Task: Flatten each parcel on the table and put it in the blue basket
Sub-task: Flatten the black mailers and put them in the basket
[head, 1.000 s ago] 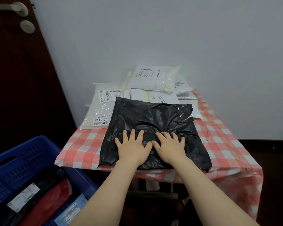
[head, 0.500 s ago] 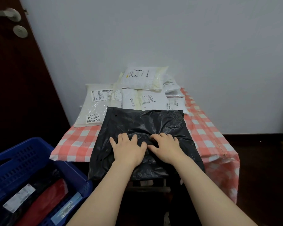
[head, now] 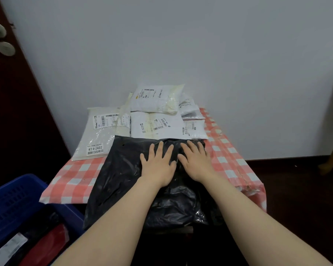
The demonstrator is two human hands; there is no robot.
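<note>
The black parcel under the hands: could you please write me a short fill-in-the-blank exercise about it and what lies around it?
1. The parcel pressed flat by the left hand and the right hand is coloured ____.
2. The white parcel to its left bears a label that reads 47-4-____.
3. The basket at lower left, which holds a red parcel, is coloured ____.

Missing words: black; 2402; blue.

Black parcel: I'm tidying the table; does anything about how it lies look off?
The black parcel overhangs the near edge of the table, its crumpled lower end unsupported, while the left hand and right hand press its far part.
</note>
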